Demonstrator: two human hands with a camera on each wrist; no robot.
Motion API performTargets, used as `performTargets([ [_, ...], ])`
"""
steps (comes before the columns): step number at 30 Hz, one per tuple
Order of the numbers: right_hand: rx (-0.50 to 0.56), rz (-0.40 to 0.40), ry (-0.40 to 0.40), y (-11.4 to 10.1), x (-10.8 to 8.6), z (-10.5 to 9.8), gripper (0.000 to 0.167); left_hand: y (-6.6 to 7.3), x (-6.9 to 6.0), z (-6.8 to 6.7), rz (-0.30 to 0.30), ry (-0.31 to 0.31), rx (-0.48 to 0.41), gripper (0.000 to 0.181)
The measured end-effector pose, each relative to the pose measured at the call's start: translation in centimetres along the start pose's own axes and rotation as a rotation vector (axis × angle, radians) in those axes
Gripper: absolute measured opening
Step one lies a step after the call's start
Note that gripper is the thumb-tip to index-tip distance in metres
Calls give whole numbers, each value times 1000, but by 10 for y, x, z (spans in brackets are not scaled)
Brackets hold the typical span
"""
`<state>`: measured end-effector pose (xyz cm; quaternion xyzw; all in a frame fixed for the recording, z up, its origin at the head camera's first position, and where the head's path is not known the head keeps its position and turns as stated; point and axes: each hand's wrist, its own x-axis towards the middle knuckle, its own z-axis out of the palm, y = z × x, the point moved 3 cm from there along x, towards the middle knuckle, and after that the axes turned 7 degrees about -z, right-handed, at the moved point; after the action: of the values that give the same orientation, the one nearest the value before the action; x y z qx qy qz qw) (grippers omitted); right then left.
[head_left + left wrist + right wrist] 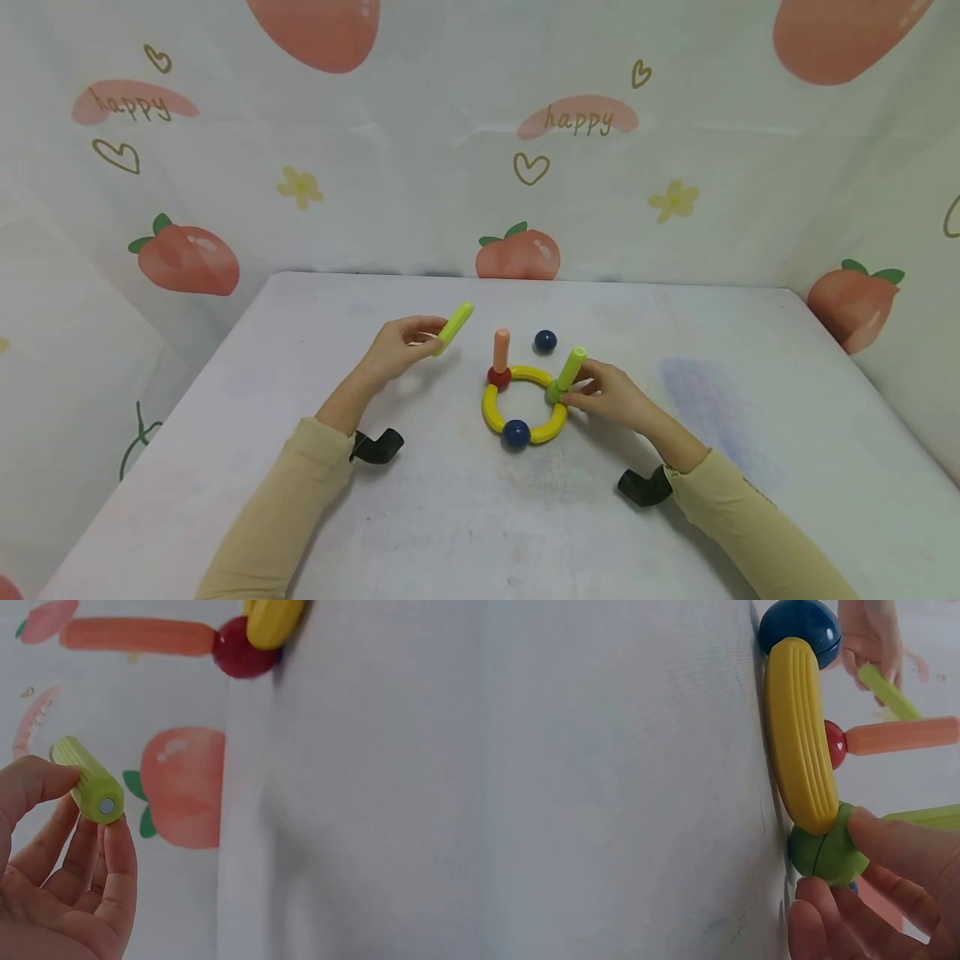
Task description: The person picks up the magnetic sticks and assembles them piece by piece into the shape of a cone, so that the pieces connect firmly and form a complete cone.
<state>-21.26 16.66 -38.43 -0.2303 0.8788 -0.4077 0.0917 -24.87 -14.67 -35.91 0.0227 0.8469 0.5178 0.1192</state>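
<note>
My left hand (401,343) pinches a light green magnetic rod (454,328) above the table. In the left wrist view the rod's near end shows a round silver magnet (106,805). Curved yellow rods (492,408) form a ring on the table, joined by a red ball (498,378), a green ball (829,851) and a blue ball (516,434). An orange rod (502,350) stands upright on the red ball. Another light green rod (573,367) rises, leaning, from the green ball. My right hand (609,392) holds that green ball between thumb and fingers at the ring's right side.
A loose dark blue ball (545,341) lies just behind the ring. The white table (450,533) reaches back to a printed cloth backdrop (420,208). Black wrist pieces (378,447) stick out from both sleeves, and a dark green cord (140,437) hangs at the left edge.
</note>
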Motion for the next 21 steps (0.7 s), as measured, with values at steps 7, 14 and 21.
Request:
performTargets([
  [7,37,29,-17,0,0,2,32,13,-12,8,42,-50,-44,40],
  [14,46,44,-27,-2,0,3,30,19,-21,21,93,-147,-69,41],
  [21,0,44,-12,-4,1,3,31,25,-27,37,164,-248,-121,40],
])
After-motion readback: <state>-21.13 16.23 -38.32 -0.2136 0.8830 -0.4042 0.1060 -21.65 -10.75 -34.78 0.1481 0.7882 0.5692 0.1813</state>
